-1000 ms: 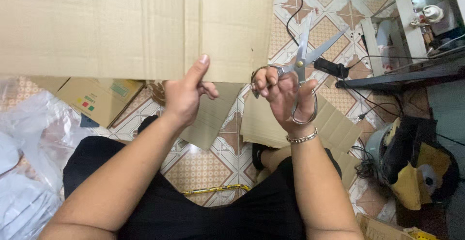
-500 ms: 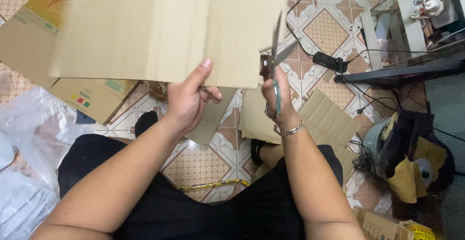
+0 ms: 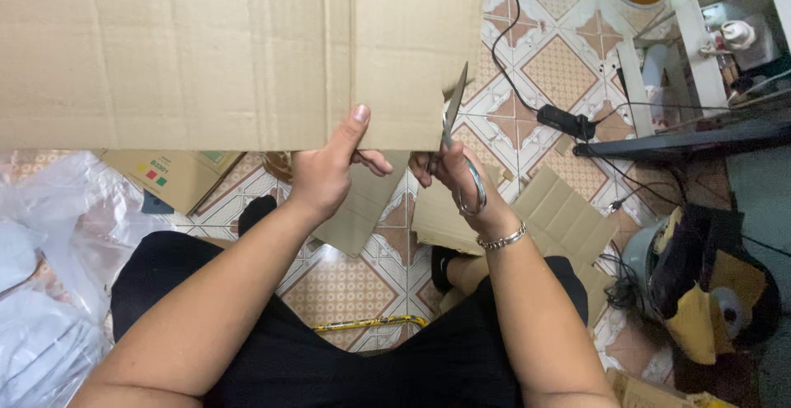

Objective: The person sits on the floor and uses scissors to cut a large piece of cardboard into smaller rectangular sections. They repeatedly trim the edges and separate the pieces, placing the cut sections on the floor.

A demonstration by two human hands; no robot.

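The left hand (image 3: 325, 173) pinches the bottom edge of a big flat cardboard sheet (image 3: 206, 53), thumb pressed up against the front face and the other fingers curled behind it, so it's a firm grasp holding the sheet up in front of the person. The right hand (image 3: 453, 177) has its fingers through the handles of a pair of scissors (image 3: 457, 140), clenched round them, blades pointing up and biting into the sheet's lower edge just right of the left thumb. A silver bracelet (image 3: 503, 239) sits on the right wrist. The sheet fills most of the upper left of the view, well above the patterned tile floor (image 3: 568, 62). Below the hands there are loose cardboard pieces (image 3: 560, 210) lying on the tiles, a small printed box (image 3: 169, 177) to the left, and crumpled clear plastic bags (image 3: 49, 293) at the far left. A black cable (image 3: 503, 62) runs across the floor to a power adapter (image 3: 564, 121) on the right.
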